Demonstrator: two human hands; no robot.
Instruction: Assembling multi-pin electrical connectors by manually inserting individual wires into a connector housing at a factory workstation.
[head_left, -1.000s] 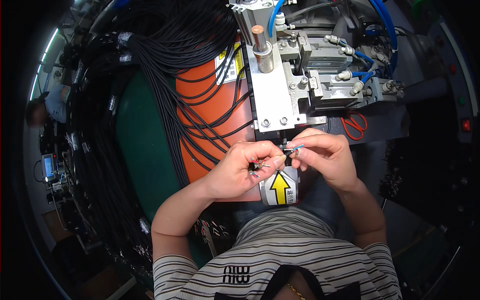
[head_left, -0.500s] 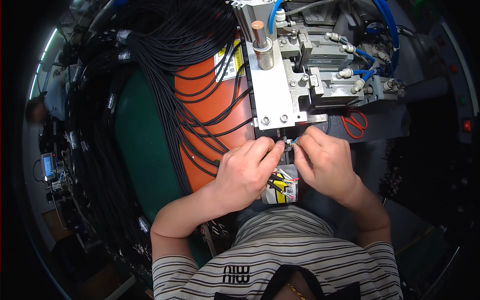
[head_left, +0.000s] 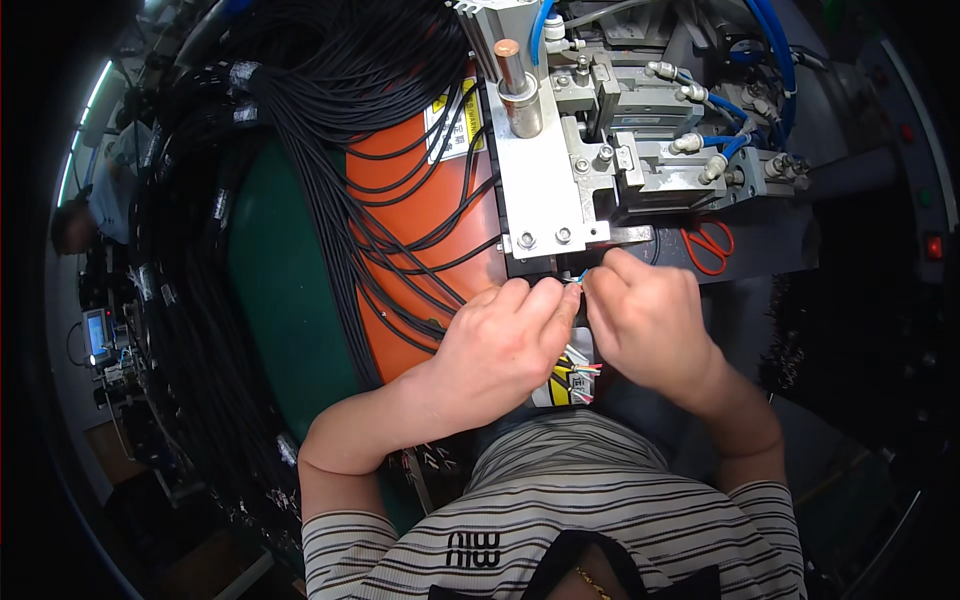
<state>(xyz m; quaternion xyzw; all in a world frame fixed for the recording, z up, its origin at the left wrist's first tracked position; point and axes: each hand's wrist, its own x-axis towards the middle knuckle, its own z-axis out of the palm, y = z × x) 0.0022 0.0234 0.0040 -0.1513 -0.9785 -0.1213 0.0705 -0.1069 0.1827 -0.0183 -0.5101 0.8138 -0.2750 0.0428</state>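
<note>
My left hand [head_left: 505, 340] is closed, thumb and fingertips pinching the thin wires [head_left: 577, 280] of a black cable just below the machine's front plate. Blue and white strands show between the fingertips. Facing it from the right, my right hand [head_left: 645, 315] is also closed, its thumb and forefinger pinched at the blue strand's end. Below the left hand, several stripped cable ends [head_left: 583, 372] stick out, with white, red and other coloured wires. Black cables [head_left: 420, 270] run from the left toward this hand; its palm hides part of them.
A metal fixture [head_left: 545, 190] with an upright post and pneumatic cylinders [head_left: 660, 175] stands just ahead of my hands. Red-handled scissors [head_left: 708, 248] lie to its right. A large bundle of black cables [head_left: 330, 180] covers the orange surface [head_left: 440, 225] and green mat [head_left: 275, 280] at left.
My left hand has shifted slightly right and its fingers have turned over the wires. The right hand has stayed almost in place. More blue and white wire shows between the fingertips.
</note>
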